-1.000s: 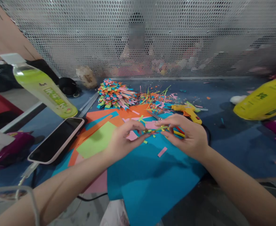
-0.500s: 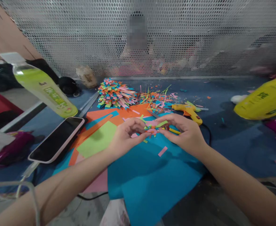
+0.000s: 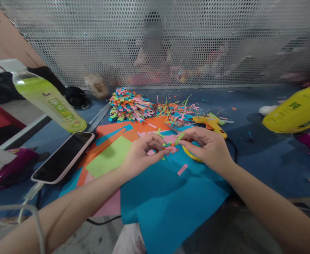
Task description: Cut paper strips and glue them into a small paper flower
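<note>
Green paper strip point(image 3: 180, 138) in a tight pinch, a person's right hand point(image 3: 210, 145) faces the left hand point(image 3: 142, 151), which holds a small multicoloured paper piece point(image 3: 172, 149) between half-curled fingers above a blue sheet point(image 3: 168, 197).

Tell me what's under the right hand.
Below the right hand, part of a yellow scissors handle shows, above blue paper. The hand covers the rest of that handle.

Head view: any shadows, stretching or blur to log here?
Head view, centre: soft shadows fall on the blue paper below the left hand and right hand; head view, sides: the green bottle and yellow bottle lean, looking stretched; head view, top: shapes in the perforated panel are blurred, with pixelated patches.
</note>
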The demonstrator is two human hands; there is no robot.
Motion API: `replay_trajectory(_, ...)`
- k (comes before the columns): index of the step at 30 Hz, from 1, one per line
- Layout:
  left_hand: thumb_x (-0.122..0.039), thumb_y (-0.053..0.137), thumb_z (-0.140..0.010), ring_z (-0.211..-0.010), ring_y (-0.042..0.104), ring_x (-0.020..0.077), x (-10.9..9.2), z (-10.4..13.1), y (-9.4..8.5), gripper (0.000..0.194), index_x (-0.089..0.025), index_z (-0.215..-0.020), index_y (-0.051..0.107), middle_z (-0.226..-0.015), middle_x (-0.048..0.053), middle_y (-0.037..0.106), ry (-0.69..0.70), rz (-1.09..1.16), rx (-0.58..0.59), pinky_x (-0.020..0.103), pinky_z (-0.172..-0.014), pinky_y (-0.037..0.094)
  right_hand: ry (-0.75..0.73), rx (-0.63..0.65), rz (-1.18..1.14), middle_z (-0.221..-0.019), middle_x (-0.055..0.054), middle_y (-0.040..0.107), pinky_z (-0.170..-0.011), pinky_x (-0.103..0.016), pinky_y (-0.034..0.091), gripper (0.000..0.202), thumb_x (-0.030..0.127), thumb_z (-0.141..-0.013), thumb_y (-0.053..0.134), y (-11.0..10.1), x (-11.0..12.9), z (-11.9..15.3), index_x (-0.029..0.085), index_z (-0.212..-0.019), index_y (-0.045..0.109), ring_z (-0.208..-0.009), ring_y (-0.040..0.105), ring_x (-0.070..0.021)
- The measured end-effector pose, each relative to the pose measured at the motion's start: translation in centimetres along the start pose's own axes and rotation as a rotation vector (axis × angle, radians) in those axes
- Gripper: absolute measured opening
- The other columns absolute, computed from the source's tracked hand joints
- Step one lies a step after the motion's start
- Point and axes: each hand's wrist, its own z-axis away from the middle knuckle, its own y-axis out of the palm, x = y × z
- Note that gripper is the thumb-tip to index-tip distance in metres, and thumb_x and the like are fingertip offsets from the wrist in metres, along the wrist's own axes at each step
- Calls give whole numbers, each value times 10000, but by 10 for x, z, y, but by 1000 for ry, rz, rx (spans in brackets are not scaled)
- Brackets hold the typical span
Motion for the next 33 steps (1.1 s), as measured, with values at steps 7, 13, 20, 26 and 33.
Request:
replay_trajectory(7,-213,668,-738,-695,655,119,2,1,-1,158,-157,-799,533,-725,12,648,-7,16,25,211,-600,500,-6,3,2,-791,-15,680,-647,-254,513,53,167,-749,649,0,-1,0,181,-799,646,-746,633,-143)
replay_trajectory(13,-238,649,-755,-696,653,126,5,0,-2,145,-161,-804,536,-747,22,648,78,-106,-15,226,-596,512,-32,10,-6,-780,-6,675,-619,-252,501,78,138,-751,629,-1,2,2,191,-804,649,-696,619,-130)
replay_trajectory(20,-89,621,-763,-938,631,156,6,-1,-22,223,-195,-957,586,-948,34,697,762,-735,-57,316,-827,504,3,49,-96,-907,-34,675,-762,-308,497,129,169,-829,537,-7,9,3,211,-885,645,-881,625,-166)
replay_trajectory(26,-96,656,-743,-1044,593,201,2,2,-29,264,-182,-984,592,-1016,59,691,972,-890,-52,373,-863,474,364,327,-322,-820,-30,661,-613,-239,483,160,289,-769,619,-2,3,-1,163,-868,617,-722,612,-124)
replay_trajectory(33,-97,645,-751,-1062,597,192,0,1,-28,198,-187,-917,588,-1032,58,694,1054,-954,16,379,-891,465,431,498,-459,-762,-15,676,-552,-217,471,188,339,-797,609,1,-2,1,159,-837,640,-628,596,-98)
